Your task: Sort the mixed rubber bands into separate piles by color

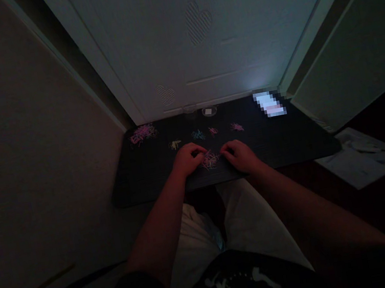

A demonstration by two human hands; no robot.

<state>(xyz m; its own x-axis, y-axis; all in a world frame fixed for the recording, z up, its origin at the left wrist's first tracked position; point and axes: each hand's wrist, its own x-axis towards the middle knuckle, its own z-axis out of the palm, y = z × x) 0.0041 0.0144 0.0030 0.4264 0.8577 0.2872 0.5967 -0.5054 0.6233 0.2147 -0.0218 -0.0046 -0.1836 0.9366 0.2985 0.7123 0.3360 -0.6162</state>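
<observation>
A loose pile of thin pink and pale pieces (211, 160), perhaps small rubber bands, lies near the front edge of the dark table. At the pile's left side is my left hand (190, 159), its thumb and fingers pinched together. My right hand (240, 155) is closed in a pinch at the right side of the same pile. Whatever is between the fingertips is too small and dim to make out. Behind the hands lie small separate heaps: yellowish pieces (175, 144), blue pieces (198, 135), pink pieces (213, 131) and purplish-pink pieces (237, 127).
A bigger mixed pink-purple heap (143, 133) sits at the table's back left. Along the back stand a clear container (190, 110) and a round clear lid (209, 111) with a white square. A lit phone (269, 103) is at the back right. The black table (147, 182) meets a white panel.
</observation>
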